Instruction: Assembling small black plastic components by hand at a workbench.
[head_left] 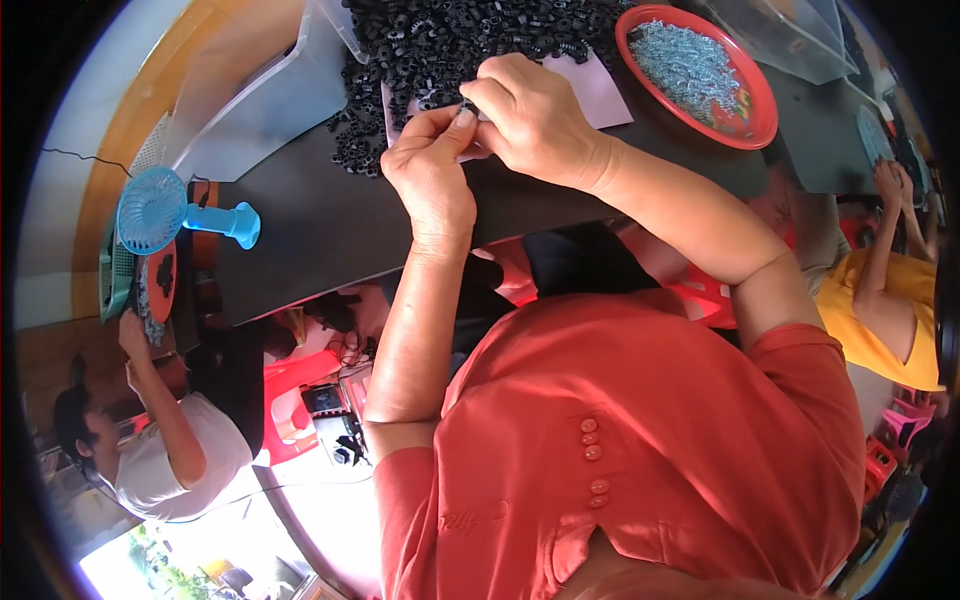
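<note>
My left hand (433,180) and my right hand (535,118) meet over the near edge of a heap of small black plastic parts (460,40). Between the left thumb and fingers a tiny dark piece (466,108) just shows, mostly covered. The right thumb and forefinger are pinched together right beside it; whatever lies in that pinch is too small to make out. Under the heap and behind my right hand lies a pale pink sheet (600,92). A red plate (768,118) full of small silvery metal pieces (685,70) stands to the right.
A clear plastic bin (245,115) stands left of the heap, another (775,35) at the far right. A blue handheld fan (153,210) lies at the left edge of the dark table (300,235). Co-workers in white (190,460) and yellow (870,320) sit on either side.
</note>
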